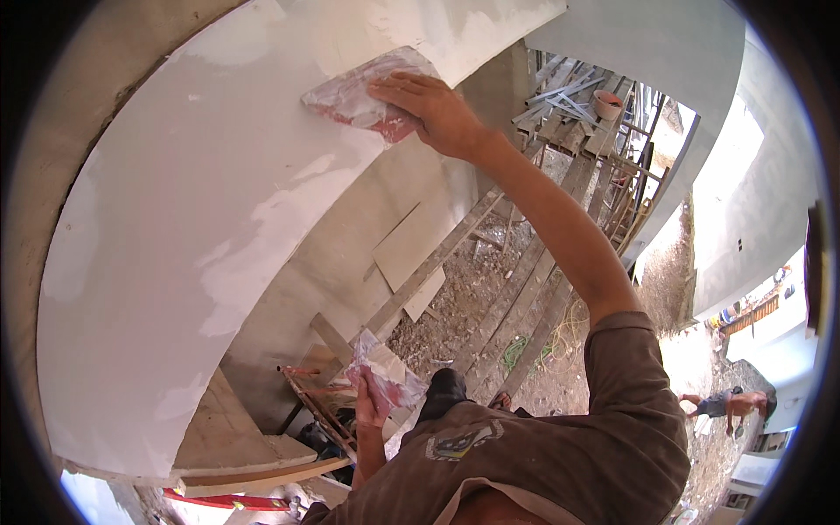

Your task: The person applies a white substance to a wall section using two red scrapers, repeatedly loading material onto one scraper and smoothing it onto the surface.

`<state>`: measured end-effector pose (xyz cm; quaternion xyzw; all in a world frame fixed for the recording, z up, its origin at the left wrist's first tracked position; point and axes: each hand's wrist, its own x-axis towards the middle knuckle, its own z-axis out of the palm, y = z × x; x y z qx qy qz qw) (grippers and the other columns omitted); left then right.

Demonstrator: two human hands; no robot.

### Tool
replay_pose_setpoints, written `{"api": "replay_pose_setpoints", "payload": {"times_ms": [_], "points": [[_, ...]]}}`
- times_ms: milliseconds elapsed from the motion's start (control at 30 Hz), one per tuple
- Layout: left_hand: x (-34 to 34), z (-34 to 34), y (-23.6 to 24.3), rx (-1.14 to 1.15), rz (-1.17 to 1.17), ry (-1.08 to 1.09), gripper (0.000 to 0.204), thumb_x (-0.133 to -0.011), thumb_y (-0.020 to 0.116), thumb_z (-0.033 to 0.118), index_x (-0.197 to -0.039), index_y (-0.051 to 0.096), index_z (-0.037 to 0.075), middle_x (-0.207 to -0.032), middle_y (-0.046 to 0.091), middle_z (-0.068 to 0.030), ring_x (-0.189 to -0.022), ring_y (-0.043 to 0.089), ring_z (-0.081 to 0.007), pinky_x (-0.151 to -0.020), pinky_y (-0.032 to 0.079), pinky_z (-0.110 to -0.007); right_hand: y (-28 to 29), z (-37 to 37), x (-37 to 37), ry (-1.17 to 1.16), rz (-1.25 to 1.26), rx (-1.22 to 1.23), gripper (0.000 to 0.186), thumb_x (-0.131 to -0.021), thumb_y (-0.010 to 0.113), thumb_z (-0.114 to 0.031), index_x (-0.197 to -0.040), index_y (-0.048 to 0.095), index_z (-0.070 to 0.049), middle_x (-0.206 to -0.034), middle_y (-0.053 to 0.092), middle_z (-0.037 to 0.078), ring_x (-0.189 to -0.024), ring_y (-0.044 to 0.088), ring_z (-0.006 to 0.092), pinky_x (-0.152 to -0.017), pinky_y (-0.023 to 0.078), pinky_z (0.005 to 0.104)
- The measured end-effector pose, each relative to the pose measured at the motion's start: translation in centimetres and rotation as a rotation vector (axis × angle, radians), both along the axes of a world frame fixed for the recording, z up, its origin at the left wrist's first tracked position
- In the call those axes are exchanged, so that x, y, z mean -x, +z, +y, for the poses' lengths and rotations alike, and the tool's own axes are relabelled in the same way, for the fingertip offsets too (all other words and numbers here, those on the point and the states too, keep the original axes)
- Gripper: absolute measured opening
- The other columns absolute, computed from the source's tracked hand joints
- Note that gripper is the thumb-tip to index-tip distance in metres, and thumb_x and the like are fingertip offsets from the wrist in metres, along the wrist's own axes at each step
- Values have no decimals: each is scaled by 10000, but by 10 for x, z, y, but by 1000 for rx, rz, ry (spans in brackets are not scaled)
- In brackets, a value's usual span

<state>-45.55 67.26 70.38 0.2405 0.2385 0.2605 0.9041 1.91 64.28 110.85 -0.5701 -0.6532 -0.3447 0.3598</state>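
Note:
My right hand (435, 107) is raised and presses a flat plastering trowel (360, 90), red under smears of white paste, against the curved white wall (175, 245). The fingers lie spread over the trowel's back. My left hand (367, 404) is held low near my chest and grips a second flat blade (385, 367) loaded with white paste. The wall shows wet, brighter patches of paste beside duller dry areas.
Long wooden planks (516, 297) and scaffold poles run below me over rubble-strewn ground. A bucket (607, 103) sits on planks at the top right. A wooden frame (319, 407) stands by my left hand. Another person (731, 404) bends over at the lower right.

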Motion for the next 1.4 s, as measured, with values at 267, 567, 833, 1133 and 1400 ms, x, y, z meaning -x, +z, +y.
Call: {"api": "replay_pose_setpoints", "payload": {"times_ms": [267,567,833,1133,1400], "points": [[-2,7,-9,19,6,-2,517,-1055,435,420,-1513,396,182,-1533,427,-24,-1378,435,-262,-1138,359,-503,-23,-28,-9,-67,-89,96,612,-820,582,61,-1381,568,-182,-1370,598,38,-1283,539,263,-1116,406,438],[6,2,-12,45,16,48,517,-1024,508,443,-1477,444,201,-1509,455,-44,-1357,456,-284,-1102,403,-491,-4,-6,-34,4,-2,-5,620,-822,586,81,-1393,563,-161,-1383,572,128,-1268,530,364,-1082,444,455],[10,6,-22,57,-27,21,535,-984,584,430,-1466,462,231,-1535,423,-36,-1384,421,-307,-1118,382,-517,-80,-20,-11,-73,39,124,638,-823,623,46,-1416,538,-177,-1443,534,74,-1326,492,306,-1104,388,461],[-2,3,-5,66,11,-14,514,-1035,486,430,-1486,419,192,-1492,468,-33,-1349,460,-283,-1119,379,-499,-150,-46,-3,579,1068,-187,404,-888,579,80,-1274,602,-37,-1225,659,101,-1117,641,280,-962,520,431],[1,-2,29,-52,125,-8,547,-1034,485,430,-1498,413,150,-1526,439,-49,-1382,433,-300,-1145,358,-491,-202,-1,-22,1003,1973,-936,298,-884,632,26,-1168,589,-52,-1118,641,71,-1046,640,227,-941,540,409]]}}
